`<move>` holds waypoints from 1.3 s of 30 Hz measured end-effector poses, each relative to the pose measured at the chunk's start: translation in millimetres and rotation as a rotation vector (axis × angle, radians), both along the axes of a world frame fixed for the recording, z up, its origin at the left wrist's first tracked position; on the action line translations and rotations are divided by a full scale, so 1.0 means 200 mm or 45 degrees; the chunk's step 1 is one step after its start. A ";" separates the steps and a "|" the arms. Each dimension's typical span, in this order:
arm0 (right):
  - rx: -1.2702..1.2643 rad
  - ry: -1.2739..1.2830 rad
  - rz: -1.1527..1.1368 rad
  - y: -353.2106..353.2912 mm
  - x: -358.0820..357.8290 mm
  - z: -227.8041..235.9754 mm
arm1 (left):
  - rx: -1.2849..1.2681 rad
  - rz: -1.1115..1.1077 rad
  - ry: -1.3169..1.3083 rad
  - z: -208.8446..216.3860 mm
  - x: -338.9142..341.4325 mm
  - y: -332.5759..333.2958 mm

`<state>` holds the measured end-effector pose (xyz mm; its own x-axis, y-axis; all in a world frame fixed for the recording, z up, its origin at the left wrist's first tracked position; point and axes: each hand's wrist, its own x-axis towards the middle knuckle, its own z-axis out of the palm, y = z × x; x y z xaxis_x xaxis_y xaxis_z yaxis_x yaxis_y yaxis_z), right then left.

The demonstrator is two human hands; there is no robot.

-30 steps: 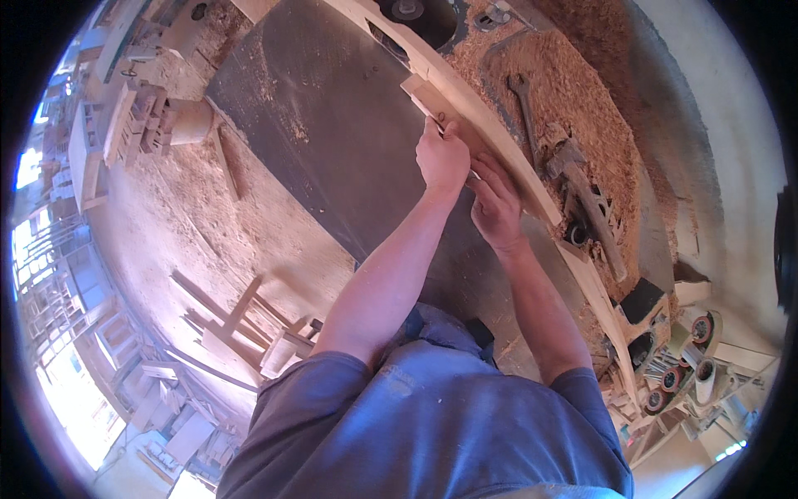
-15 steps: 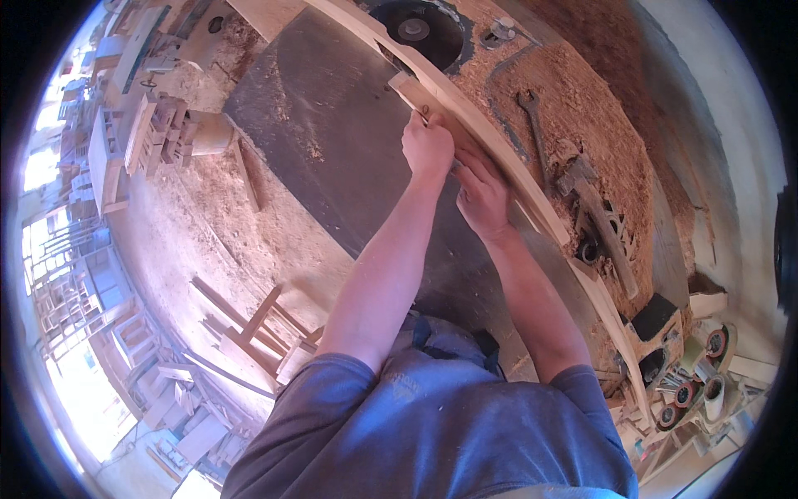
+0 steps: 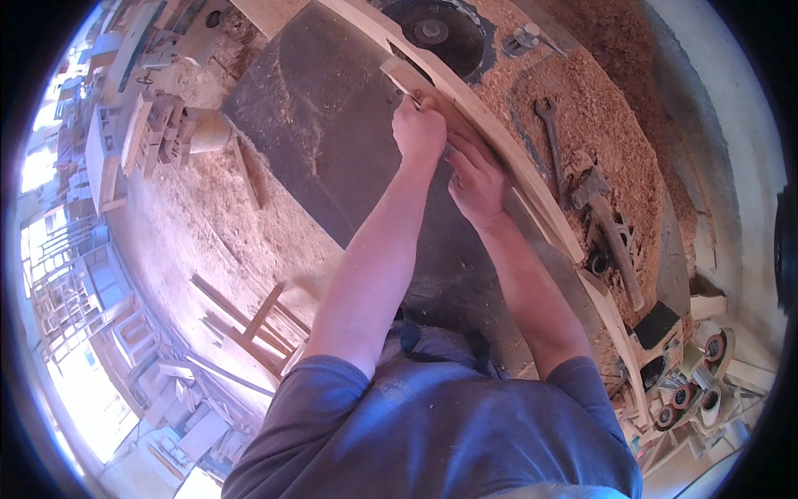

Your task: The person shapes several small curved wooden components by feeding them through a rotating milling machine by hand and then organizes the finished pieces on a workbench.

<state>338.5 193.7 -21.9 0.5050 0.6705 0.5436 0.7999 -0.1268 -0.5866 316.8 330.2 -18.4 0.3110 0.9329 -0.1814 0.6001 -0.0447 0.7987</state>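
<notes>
A wooden board with a dark knot lies on the dark flat machine table, alongside a long curved-looking wooden fence. My left hand is closed on the board's near side, close to its far end. Behind it, my right hand rests on the same board with its fingers stretched out over the wood. A dark opening shows in the fence beside the board's far end; what lies inside cannot be made out.
Beyond the fence, shavings cover the surface around a wrench, a hammer-like tool and a round dark part with a hub. Wooden frames stand on the dusty floor at left. Several sanding belts or rollers lie lower right.
The board has slid away from me along the fence, its far end now beside the opening. Both hands moved along with it. My view has shifted slightly.
</notes>
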 end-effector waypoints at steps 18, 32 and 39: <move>0.049 -0.077 -0.013 0.40 0.05 -0.05 | -0.101 0.065 -0.084 -0.07 0.05 0.45; 0.139 -0.099 -0.055 0.71 0.09 0.00 | -0.164 0.069 -0.136 -0.02 0.10 0.77; 0.128 -0.071 -0.004 0.85 0.10 -0.03 | -0.145 0.044 -0.127 -0.04 0.10 0.93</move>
